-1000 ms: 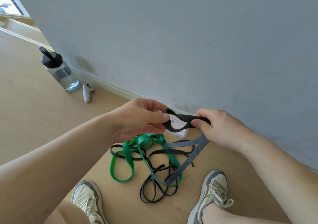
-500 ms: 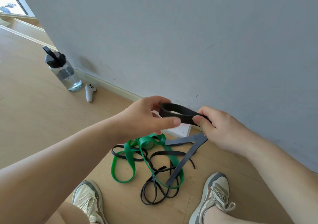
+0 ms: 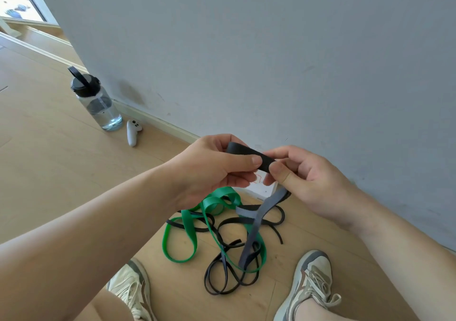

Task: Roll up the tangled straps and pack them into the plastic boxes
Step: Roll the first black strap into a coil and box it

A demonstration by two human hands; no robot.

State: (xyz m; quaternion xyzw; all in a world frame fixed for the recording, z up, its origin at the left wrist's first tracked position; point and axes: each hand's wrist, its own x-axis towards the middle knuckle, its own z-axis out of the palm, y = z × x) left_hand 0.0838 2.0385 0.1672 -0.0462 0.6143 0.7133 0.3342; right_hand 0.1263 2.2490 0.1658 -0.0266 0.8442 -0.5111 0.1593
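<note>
Light, floppy black strap (image 3: 246, 153) is pinched at its folded end by fingers (image 3: 255, 159) of left hand (image 3: 209, 172) and right hand (image 3: 311, 185); best rolled from there.

A clear water bottle (image 3: 101, 106) stands upright on the light wooden floor (image 3: 49, 153), close to the grey wall (image 3: 271, 49). The bottle carries a black lid (image 3: 82, 85) with a raised carry loop and is partly filled with water. A white handheld controller (image 3: 132, 132) lies on the floor just beside the bottle, on its right. A pale baseboard (image 3: 160, 122) runs along the foot of the wall. A left shoe (image 3: 130, 288) and a right shoe (image 3: 308, 281), both beige and grey with white laces, rest on the floor at the lower edge. A bright opening (image 3: 14, 0) shows at the upper left corner.
</note>
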